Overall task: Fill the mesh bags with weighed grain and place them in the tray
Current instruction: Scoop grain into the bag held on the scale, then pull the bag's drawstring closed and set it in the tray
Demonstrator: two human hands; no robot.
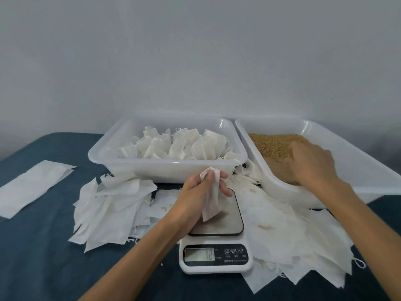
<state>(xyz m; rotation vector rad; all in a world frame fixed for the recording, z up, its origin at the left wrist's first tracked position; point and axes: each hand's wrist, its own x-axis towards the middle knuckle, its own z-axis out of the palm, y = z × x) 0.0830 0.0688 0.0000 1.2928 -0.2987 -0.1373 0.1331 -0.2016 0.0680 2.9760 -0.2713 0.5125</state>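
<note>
Scale (216,235) in the middle of the desk (43,268) is the point around which everything is arranged. Over its steel plate the left hand (204,192) holds a mesh bag (211,203), pinched at the top between thumb and fingers, so the mouth stays up and the bottom rests on or just above the plate; I cannot tell if it touches. The display shows a reading, maybe 12.

Right of the scale, the grain tray (325,131) is propped with its near edge low, I think so that the grain (273,144) gathers within reach. The right hand (310,164) lies in the grain, fingers curved down as if scooping; whether the grip already holds grain I cannot tell.

Behind the scale stands the tray (173,168) of filled bags (184,144), close enough for a short drop. Empty bags (112,205) lie heaped left and right of the scale.
</note>
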